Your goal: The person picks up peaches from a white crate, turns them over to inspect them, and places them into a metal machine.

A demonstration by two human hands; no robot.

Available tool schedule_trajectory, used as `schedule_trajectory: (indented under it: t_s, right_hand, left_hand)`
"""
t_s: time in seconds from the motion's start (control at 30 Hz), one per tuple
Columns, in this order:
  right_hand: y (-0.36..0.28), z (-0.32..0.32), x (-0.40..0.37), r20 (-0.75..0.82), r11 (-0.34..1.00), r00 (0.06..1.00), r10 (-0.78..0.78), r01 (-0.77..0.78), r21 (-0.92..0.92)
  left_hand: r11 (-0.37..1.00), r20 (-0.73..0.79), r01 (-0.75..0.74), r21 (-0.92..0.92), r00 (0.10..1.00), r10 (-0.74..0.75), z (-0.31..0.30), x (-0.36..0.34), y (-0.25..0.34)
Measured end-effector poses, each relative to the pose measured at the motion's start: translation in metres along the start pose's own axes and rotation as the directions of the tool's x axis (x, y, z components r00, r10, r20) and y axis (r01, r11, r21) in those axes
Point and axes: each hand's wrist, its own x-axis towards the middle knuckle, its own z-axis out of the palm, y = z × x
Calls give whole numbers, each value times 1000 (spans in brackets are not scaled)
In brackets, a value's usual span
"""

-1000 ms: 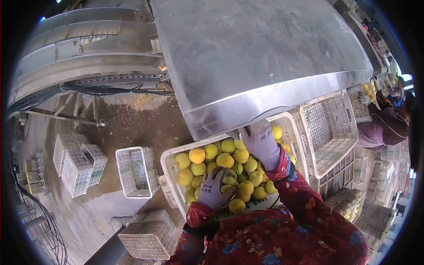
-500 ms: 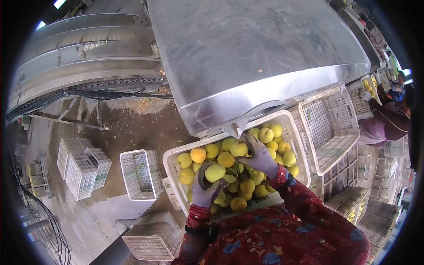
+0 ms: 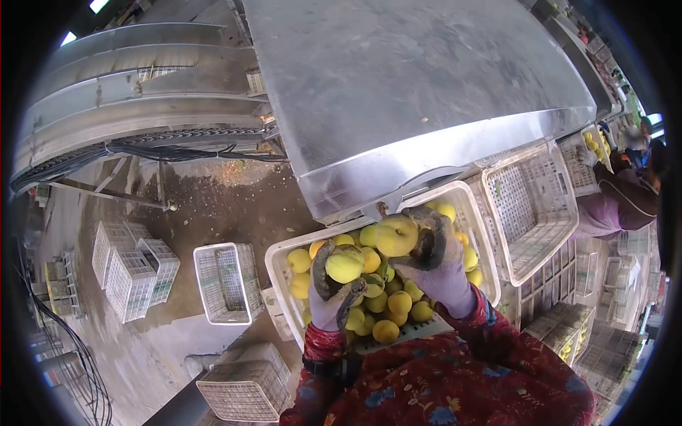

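My left hand (image 3: 328, 302), in a pale glove with dark, stained fingers, is closed round a yellow-green peach (image 3: 344, 264). A larger yellow peach (image 3: 396, 236) sits in the grip of my right hand (image 3: 442, 259), gloved the same way, with thumb and fingers curled about its right side. Both hands are raised over a white plastic crate (image 3: 280, 250), which holds many yellow and greenish peaches (image 3: 399, 302). Some of the fruit lies hidden under my hands and forearms.
A grey metal machine cover (image 3: 426, 92) overhangs the crate's far edge. To the right stands an empty white crate (image 3: 529, 206); other crates (image 3: 226, 284) are on the floor at left. Cables (image 3: 163, 150) run along a metal frame. A co-worker's sleeve (image 3: 625, 202) shows at far right.
My right hand has lifted a peach up from the crate toward me and turned its palm side inward. My left hand has come up slightly, still holding its peach.
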Motion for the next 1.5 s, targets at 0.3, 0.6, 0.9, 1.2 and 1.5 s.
schedule_trajectory:
  t_s: [0.3,0.6,0.9,1.2,1.5]
  right_hand:
    - [16,9,54,-35,956,963,-268,261,-130]
    - [24,22,17,0,809,909,-417,371,-456]
    - [46,8,66,-189,844,878,-440,332,-422]
    - [131,18,6,491,700,845,213,219,-680]
    - [49,6,-29,301,999,953,40,-28,-47]
  left_hand:
    - [946,-17,-38,-322,999,34,9,7,1]
    - [995,53,69,75,996,-73,2,8,-30]
    - [-292,166,-287,912,911,-377,-31,-10,-95]
    - [425,111,-41,904,984,-142,-43,0,-66]
    - [958,-32,112,-262,992,-124,-24,-12,-65]
